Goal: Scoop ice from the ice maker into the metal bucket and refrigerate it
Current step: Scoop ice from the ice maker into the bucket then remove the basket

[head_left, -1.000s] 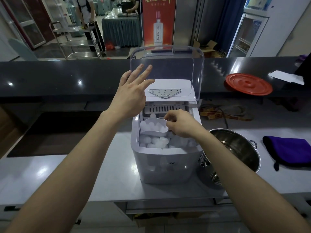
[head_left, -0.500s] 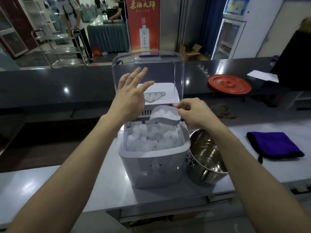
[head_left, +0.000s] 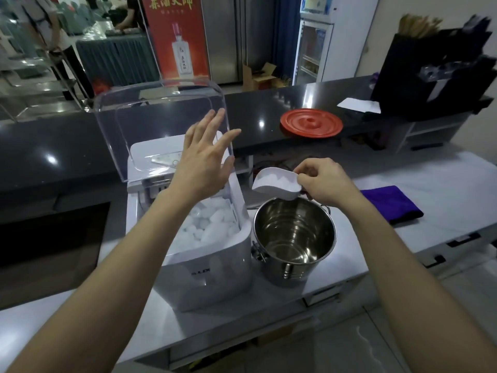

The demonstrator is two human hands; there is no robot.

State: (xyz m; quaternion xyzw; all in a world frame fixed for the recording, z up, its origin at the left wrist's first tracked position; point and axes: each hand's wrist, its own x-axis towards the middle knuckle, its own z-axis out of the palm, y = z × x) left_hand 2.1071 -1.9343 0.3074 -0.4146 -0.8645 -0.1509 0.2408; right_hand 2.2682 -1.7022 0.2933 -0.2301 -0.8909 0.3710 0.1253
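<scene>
A white ice maker [head_left: 215, 270] stands on the grey counter with its clear lid [head_left: 150, 122] raised and its bin full of ice [head_left: 209, 227]. My left hand [head_left: 204, 160] is spread flat against the raised lid, fingers straight. My right hand [head_left: 322, 184] pinches the handle of a white scoop [head_left: 274, 183] loaded with ice. The scoop hangs over the far rim of the metal bucket [head_left: 295, 235], which stands right of the ice maker with no ice visible inside.
A purple cloth [head_left: 390, 205] lies on the counter right of the bucket. A red round lid [head_left: 311, 123] rests on the dark raised bar counter [head_left: 67, 141] behind. A glass-door fridge [head_left: 313, 49] stands in the background. People stand far back left.
My right hand has lifted the filled scoop out of the ice bin and carried it right, over the bucket. My left hand stays on the raised lid. The view has swung right.
</scene>
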